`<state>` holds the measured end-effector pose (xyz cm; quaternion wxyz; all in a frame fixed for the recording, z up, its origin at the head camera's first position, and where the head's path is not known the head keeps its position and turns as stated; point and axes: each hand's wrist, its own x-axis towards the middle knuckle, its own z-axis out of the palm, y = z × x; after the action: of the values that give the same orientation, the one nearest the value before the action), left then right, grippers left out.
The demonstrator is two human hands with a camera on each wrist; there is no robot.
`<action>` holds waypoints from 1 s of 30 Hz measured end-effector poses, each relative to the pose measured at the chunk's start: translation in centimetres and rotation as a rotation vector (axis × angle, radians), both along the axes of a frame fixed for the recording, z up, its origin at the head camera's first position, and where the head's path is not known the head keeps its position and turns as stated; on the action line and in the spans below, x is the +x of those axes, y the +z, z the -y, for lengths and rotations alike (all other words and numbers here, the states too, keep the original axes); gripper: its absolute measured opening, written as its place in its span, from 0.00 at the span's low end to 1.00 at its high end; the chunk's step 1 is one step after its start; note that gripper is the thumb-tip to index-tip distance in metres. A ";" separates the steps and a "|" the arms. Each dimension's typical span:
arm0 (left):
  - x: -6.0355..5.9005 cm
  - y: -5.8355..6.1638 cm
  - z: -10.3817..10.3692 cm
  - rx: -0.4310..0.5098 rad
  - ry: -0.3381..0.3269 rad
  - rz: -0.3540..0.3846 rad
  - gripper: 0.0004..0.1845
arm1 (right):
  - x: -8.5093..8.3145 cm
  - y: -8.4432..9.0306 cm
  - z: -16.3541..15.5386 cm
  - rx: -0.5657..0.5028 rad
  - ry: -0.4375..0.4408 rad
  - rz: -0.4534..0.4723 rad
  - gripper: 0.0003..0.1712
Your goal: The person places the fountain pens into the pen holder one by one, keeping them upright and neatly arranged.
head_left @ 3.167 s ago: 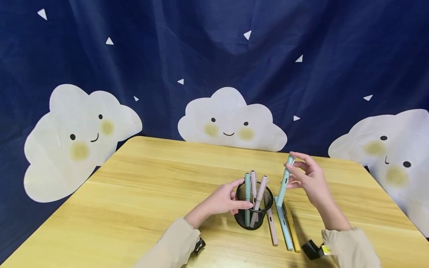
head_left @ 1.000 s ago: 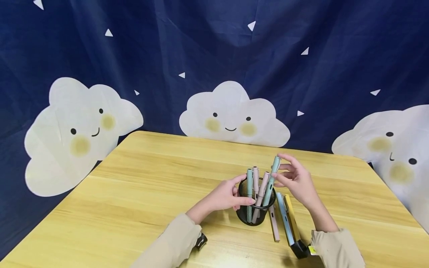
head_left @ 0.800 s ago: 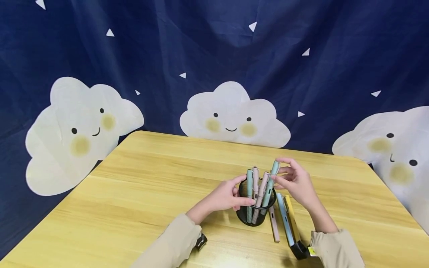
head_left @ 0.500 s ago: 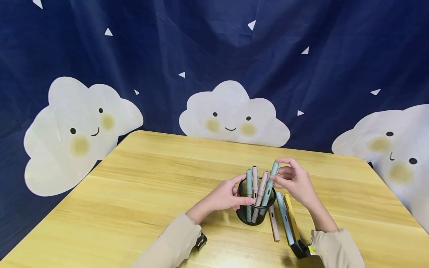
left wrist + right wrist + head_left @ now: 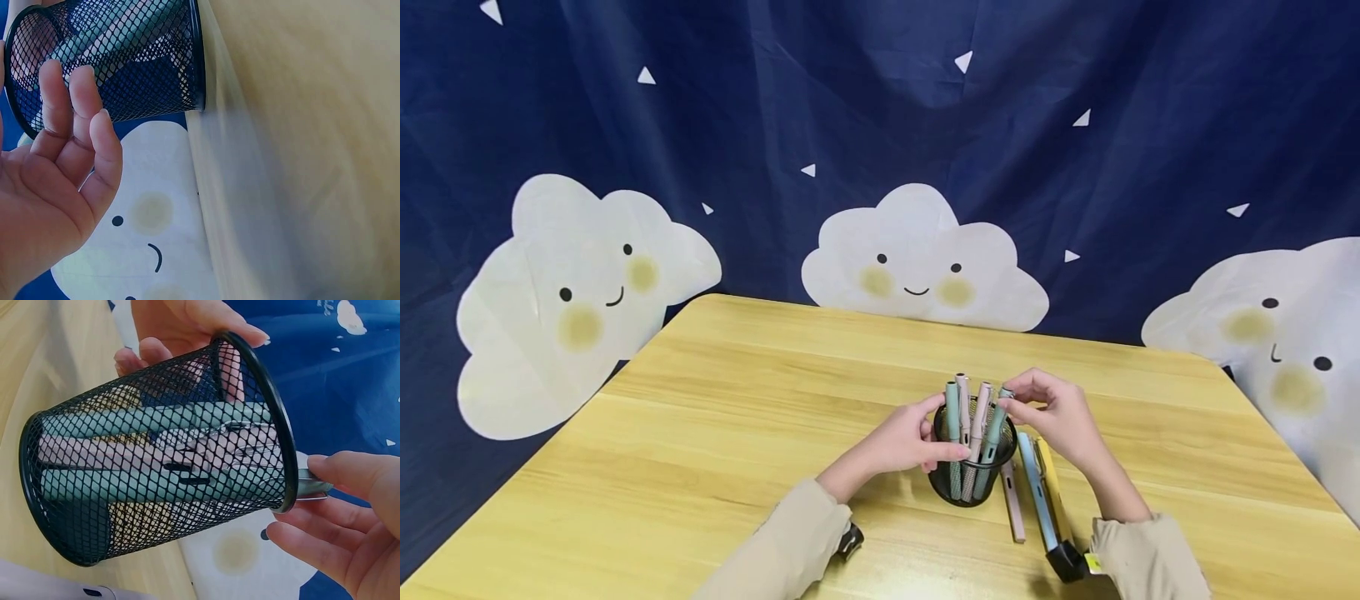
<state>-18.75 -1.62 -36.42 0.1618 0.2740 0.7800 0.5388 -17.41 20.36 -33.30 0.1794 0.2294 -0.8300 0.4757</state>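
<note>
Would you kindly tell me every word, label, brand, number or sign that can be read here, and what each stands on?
No text can be read.
White lettering on the blue curtain, right wrist view: too small and blurred.
Yellow label by the right sleeve: any print is too small.
Pens: no readable brand.

Mesh cup: black, stood upright on the worktop.
Green pen: leaned inside it, top end between my right fingers.
</note>
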 end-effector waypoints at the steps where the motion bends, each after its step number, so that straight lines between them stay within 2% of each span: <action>1: 0.0 0.0 0.0 0.001 -0.001 0.001 0.45 | 0.0 0.0 0.0 0.007 -0.005 0.002 0.06; 9: 0.0 0.0 0.1 0.007 -0.009 -0.001 0.44 | 0.1 0.0 0.1 -0.031 0.000 0.031 0.02; 21: 0.0 0.1 0.3 0.003 0.006 0.006 0.45 | -0.1 0.2 -0.3 -0.030 -0.001 0.042 0.04; 30: 0.1 0.2 0.2 0.003 0.004 -0.003 0.45 | -0.2 0.2 -1.0 -0.051 -0.004 0.107 0.06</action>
<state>-18.64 -1.79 -36.18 0.1593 0.2733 0.7801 0.5398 -17.57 21.39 -33.11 0.1414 0.1972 -0.8265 0.5079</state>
